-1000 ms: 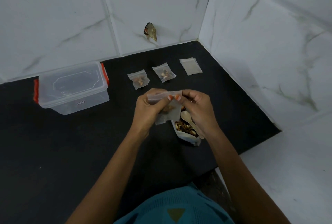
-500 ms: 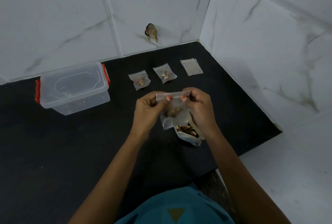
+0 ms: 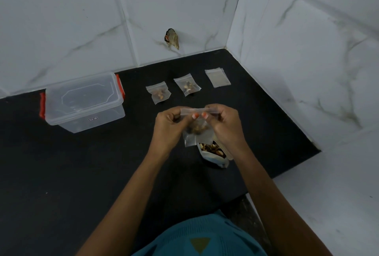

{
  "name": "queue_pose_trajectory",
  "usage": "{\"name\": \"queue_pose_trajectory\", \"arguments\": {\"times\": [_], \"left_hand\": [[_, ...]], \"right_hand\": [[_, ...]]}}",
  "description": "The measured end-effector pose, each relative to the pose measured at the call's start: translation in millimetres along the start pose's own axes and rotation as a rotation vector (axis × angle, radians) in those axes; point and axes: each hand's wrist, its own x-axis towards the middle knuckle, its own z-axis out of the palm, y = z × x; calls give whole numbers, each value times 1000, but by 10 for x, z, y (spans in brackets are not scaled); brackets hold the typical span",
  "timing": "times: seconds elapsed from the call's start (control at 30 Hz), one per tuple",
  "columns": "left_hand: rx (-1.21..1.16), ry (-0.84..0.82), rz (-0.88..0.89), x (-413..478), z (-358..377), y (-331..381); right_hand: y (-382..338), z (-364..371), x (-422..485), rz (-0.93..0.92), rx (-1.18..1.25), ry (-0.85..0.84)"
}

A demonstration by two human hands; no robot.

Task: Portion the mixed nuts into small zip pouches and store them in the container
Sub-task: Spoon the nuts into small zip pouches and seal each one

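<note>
A small clear zip pouch point(image 3: 196, 132) with nuts inside hangs upright above the black counter. My left hand point(image 3: 170, 124) and my right hand point(image 3: 225, 124) pinch its top strip from either side, thumbs meeting at the middle. Just below it stands the open bag of mixed nuts point(image 3: 213, 152), partly hidden by my right wrist. Two filled pouches lie further back, one on the left point(image 3: 158, 94) and one on the right point(image 3: 187, 87). To their right lies a stack of empty pouches point(image 3: 217, 78). A clear lidded container point(image 3: 82, 101) with red clips stands at the left.
The black counter point(image 3: 82, 173) is bounded by white marble-tiled walls behind and on the right. A small brownish object point(image 3: 172, 39) is stuck on the back wall. The counter's right front edge drops to a white surface point(image 3: 328, 194).
Both hands have lifted the pouch slightly and turned it upright, so the nuts now hang at its bottom. The thumbs have drawn together along the top strip.
</note>
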Motion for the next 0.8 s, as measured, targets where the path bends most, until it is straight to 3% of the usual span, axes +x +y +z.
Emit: {"name": "queue_pose_trajectory", "arguments": {"times": [0.13,0.43,0.67,0.8], "left_hand": [[-59,3,-32,-28,-14,-18],[-14,29,3,-16,-34,4],[-22,4,-11,-48,-29,-29],[-69,11,-37,-82,-15,-39]], "right_hand": [[8,13,0,-27,29,48],[9,-57,-28,78,208,-123],[-11,-7,-10,-105,-132,-7],[-18,33,-27,-130,-145,37]]}}
